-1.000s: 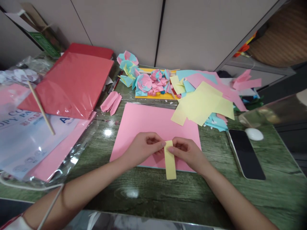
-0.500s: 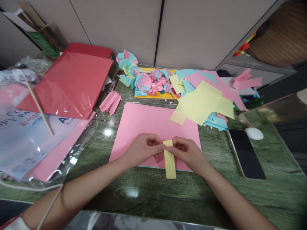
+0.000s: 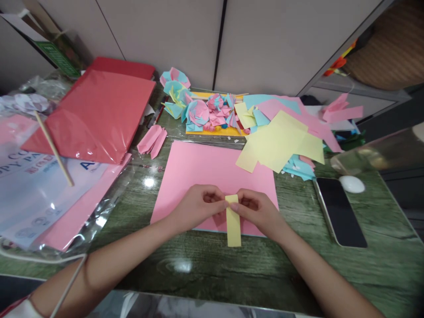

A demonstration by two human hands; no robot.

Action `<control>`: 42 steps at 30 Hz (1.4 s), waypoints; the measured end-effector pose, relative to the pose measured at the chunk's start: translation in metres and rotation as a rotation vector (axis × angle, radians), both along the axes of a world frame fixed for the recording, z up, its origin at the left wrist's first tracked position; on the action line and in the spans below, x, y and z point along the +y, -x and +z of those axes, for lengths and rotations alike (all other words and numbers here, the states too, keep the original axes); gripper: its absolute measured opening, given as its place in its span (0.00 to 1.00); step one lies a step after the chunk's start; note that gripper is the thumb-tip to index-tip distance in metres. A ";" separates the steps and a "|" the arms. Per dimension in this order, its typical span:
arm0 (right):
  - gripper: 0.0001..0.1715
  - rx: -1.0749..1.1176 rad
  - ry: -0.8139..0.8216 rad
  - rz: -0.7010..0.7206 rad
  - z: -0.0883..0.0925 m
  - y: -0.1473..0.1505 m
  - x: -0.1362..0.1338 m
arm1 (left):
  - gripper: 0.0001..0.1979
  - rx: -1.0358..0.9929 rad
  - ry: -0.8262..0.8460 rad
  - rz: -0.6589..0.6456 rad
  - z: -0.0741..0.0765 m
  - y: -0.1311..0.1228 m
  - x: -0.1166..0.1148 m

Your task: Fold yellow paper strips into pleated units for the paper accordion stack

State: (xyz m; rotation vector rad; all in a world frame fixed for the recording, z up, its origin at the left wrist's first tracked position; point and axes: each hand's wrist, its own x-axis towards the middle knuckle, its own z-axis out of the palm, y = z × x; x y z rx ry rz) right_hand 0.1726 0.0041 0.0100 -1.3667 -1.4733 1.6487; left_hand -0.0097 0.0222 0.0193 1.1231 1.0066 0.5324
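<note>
The paper strip (image 3: 233,229) in my fingers (image 3: 217,206) looks smooth and matt; the surface (image 3: 294,207) is glossy, wood-grained, the smartphone (image 3: 340,212) near its right edge glass-smooth.

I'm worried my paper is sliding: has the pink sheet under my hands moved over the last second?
No: the pink sheet shows no clear shift against the green tabletop or the phone.

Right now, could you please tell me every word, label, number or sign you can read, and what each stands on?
"CO": on the plastic paper packet at the left.
"PY PA": same packet, cut off by the picture's edge.
"A": same packet; what follows is unclear.
Too blurred to read: the red and blue characters on that packet, and the lettering on the green box.
</note>
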 end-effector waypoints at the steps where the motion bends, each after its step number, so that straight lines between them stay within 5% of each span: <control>1: 0.17 0.001 -0.004 0.005 0.001 0.000 0.000 | 0.08 -0.006 -0.002 -0.002 0.000 0.000 0.000; 42: 0.13 0.091 0.056 0.036 0.004 0.001 -0.001 | 0.11 -0.072 -0.010 -0.083 -0.005 -0.002 0.002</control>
